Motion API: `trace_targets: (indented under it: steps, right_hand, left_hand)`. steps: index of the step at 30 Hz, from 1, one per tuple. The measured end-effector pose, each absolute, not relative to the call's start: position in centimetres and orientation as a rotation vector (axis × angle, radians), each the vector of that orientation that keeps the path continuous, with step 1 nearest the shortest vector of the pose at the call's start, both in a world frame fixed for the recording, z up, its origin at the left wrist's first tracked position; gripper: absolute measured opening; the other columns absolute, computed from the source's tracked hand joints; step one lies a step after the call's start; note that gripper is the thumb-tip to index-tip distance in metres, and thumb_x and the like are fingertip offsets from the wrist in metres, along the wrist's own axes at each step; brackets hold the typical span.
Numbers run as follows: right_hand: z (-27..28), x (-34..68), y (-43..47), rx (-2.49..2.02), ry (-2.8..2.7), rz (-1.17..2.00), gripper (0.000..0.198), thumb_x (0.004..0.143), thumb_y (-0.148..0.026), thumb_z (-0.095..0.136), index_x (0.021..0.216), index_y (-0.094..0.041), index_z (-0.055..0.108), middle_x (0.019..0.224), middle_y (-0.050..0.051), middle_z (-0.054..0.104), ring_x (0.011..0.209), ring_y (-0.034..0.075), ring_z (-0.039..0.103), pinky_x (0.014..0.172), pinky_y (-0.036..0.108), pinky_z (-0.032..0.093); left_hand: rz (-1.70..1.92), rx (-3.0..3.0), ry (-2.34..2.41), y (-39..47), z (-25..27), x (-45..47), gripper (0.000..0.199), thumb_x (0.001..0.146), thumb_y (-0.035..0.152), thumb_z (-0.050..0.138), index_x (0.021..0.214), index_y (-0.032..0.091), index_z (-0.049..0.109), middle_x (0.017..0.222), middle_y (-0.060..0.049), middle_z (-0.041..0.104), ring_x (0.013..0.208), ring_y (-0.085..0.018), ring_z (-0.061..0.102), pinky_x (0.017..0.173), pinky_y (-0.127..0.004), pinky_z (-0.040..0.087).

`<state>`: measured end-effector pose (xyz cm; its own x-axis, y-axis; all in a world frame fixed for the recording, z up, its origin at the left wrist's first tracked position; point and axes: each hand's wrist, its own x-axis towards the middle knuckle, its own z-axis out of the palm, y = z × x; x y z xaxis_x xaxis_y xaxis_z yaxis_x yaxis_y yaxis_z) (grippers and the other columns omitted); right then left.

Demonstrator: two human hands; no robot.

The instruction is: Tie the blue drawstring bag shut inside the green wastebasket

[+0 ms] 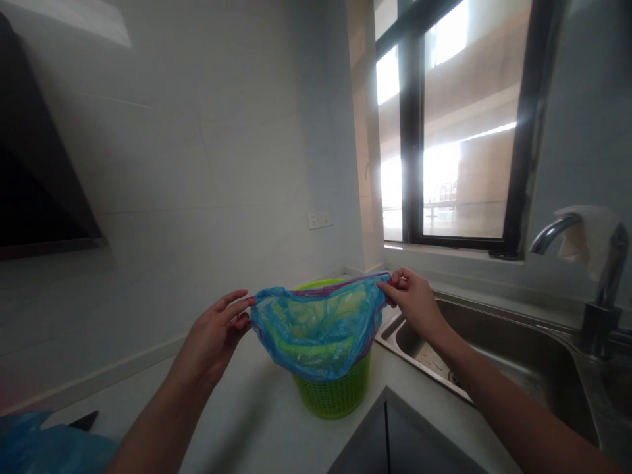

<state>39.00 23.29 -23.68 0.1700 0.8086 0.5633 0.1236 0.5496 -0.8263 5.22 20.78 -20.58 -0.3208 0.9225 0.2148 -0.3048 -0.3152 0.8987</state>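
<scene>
A thin blue plastic bag [316,329] with a purple drawstring edge is stretched wide between my hands. My left hand [217,332] pinches its left edge, fingertips pressed together. At the opposite side, my right hand [412,299] grips the rim of the bag between thumb and fingers. Beneath and behind the bag stands a green perforated plastic basket [336,394] on the counter. The bag lies over the mouth of the basket, and the green shows through the film. Much of the basket's rim is hidden by it.
On the right, a steel sink [503,349] with a chrome faucet [605,283] is set into the white counter [247,408]. A grey panel [390,441] is at the front. More blue plastic [54,444] and a dark pointed object [85,420] lie at lower left.
</scene>
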Motion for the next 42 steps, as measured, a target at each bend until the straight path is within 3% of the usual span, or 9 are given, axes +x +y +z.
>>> trace_targets:
  steps: [6, 13, 18, 22, 26, 31, 36, 42]
  right_hand:
    - [-23.5, 38.9, 23.1, -0.827, -1.357, 0.596, 0.032, 0.07, -0.045, 0.081, 0.076, -0.02, 0.06, 0.064, -0.001, 0.059, 0.059, 0.014, 0.056, 0.054, 0.027, 0.046]
    - [-23.2, 39.1, 22.9, -0.949, -1.446, 0.566, 0.028, 0.074, -0.046, 0.076, 0.074, -0.018, 0.072, 0.06, -0.001, 0.059, 0.055, 0.014, 0.049, 0.052, 0.028, 0.038]
    - [-23.0, 39.4, 22.8, -0.943, -1.455, 0.749, 0.028, 0.074, -0.045, 0.075, 0.079, -0.017, 0.077, 0.059, -0.001, 0.059, 0.055, 0.013, 0.047, 0.054, 0.028, 0.038]
    - [-23.0, 39.6, 22.9, -0.886, -1.406, 1.043, 0.028, 0.072, -0.04, 0.076, 0.086, -0.016, 0.078, 0.075, 0.002, 0.07, 0.067, 0.014, 0.058, 0.07, 0.03, 0.048]
    - [-22.7, 40.0, 22.7, -0.788, -1.373, 1.227, 0.026, 0.069, -0.035, 0.079, 0.087, -0.017, 0.077, 0.088, 0.005, 0.073, 0.082, 0.017, 0.064, 0.086, 0.033, 0.049]
    - [-22.5, 40.8, 23.1, -0.803, -1.294, 1.129, 0.029, 0.064, -0.033, 0.087, 0.083, -0.017, 0.072, 0.078, 0.003, 0.071, 0.072, 0.014, 0.062, 0.074, 0.028, 0.049]
    - [-23.0, 41.1, 23.8, -0.881, -1.28, 1.009, 0.033, 0.065, -0.04, 0.087, 0.068, -0.015, 0.065, 0.06, -0.003, 0.057, 0.055, 0.007, 0.047, 0.054, 0.022, 0.038]
    - [-22.7, 41.2, 23.6, -0.853, -1.157, 1.175, 0.033, 0.071, -0.043, 0.084, 0.072, -0.013, 0.071, 0.063, -0.002, 0.056, 0.056, 0.006, 0.046, 0.047, 0.017, 0.038]
  left_hand:
    - [1.754, 0.962, 0.966, 21.0, -20.8, 5.1, 0.032, 0.062, 0.006, 0.077, 0.092, 0.014, 0.069, 0.071, -0.001, 0.063, 0.047, -0.004, 0.044, 0.047, -0.016, 0.047]
    - [1.735, 0.946, 0.963, 21.3, -21.2, 5.2, 0.033, 0.061, 0.006, 0.078, 0.092, 0.013, 0.069, 0.063, 0.002, 0.058, 0.045, -0.004, 0.043, 0.045, -0.016, 0.044]
    - [1.733, 0.944, 0.963, 21.5, -21.4, 5.1, 0.034, 0.06, 0.006, 0.079, 0.092, 0.013, 0.069, 0.061, 0.002, 0.057, 0.045, -0.004, 0.042, 0.045, -0.016, 0.043]
    - [1.743, 0.945, 0.966, 21.4, -21.3, 5.1, 0.033, 0.061, 0.006, 0.078, 0.092, 0.013, 0.068, 0.062, 0.002, 0.058, 0.045, -0.004, 0.042, 0.045, -0.016, 0.044]
    - [1.767, 0.921, 0.973, 21.6, -21.4, 4.8, 0.034, 0.061, 0.005, 0.077, 0.093, 0.013, 0.067, 0.062, 0.003, 0.057, 0.045, -0.004, 0.042, 0.045, -0.016, 0.044]
    - [1.777, 0.894, 0.957, 21.9, -21.6, 4.4, 0.031, 0.063, 0.004, 0.076, 0.091, 0.013, 0.067, 0.062, 0.003, 0.057, 0.044, -0.004, 0.041, 0.044, -0.015, 0.044]
    - [1.772, 0.895, 0.973, 22.0, -21.7, 4.6, 0.028, 0.067, 0.002, 0.073, 0.092, 0.012, 0.066, 0.067, -0.001, 0.061, 0.045, -0.005, 0.042, 0.045, -0.016, 0.044]
    - [1.773, 0.885, 0.977, 22.4, -22.0, 4.3, 0.027, 0.068, 0.002, 0.072, 0.093, 0.012, 0.066, 0.065, 0.0, 0.059, 0.045, -0.004, 0.041, 0.045, -0.017, 0.044]
